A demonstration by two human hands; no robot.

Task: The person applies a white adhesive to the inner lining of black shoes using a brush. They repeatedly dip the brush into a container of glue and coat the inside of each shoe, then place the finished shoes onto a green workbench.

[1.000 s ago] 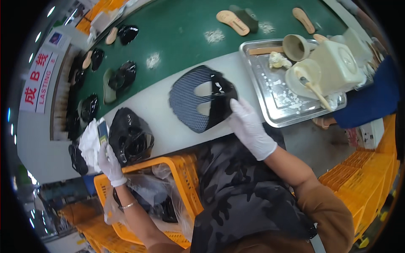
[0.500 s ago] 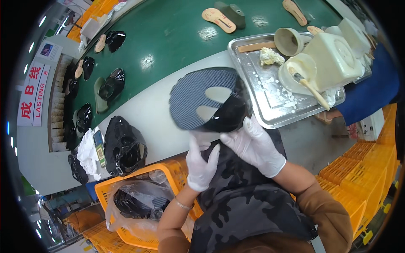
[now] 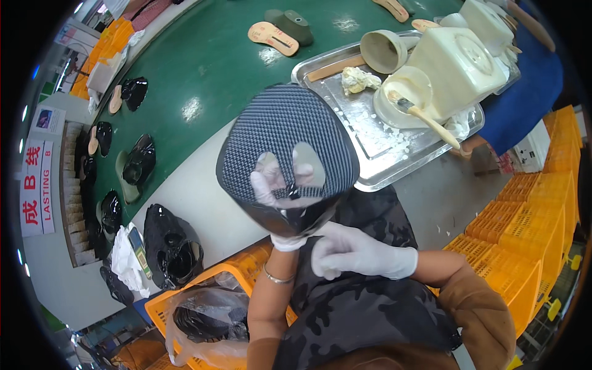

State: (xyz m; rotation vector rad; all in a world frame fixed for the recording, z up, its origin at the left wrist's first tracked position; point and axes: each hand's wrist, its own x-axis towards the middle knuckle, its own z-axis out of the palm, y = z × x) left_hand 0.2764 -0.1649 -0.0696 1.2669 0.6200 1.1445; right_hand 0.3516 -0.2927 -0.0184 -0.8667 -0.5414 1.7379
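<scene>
A shoe upper [image 3: 290, 123], dark grey with a woven pattern, two cut-outs and a glossy black part at its near side, is raised over the edge of the work table. My left hand [image 3: 287, 242], white-gloved, reaches up behind it and holds it; some of its fingers show through the cut-outs, the rest are hidden. At the near edge of the upper is my right hand [image 3: 367, 256], also gloved, its fingers curled and the forefinger side against that edge. What lies between its fingertips is hidden.
To the right, a metal tray [image 3: 370, 179] carries a cup of white paste [image 3: 404, 98] with a brush [image 3: 431, 126] in it. Green belt [image 3: 203, 74] bears shoe parts. Black uppers [image 3: 169, 246] lie left, above an orange crate [image 3: 246, 271]. Orange crates [image 3: 524, 209] stack at right.
The upper has turned, its patterned face now tilted up toward me. My left hand has gone up behind it. The right hand's fingers have curled at its near edge. The view has shifted right.
</scene>
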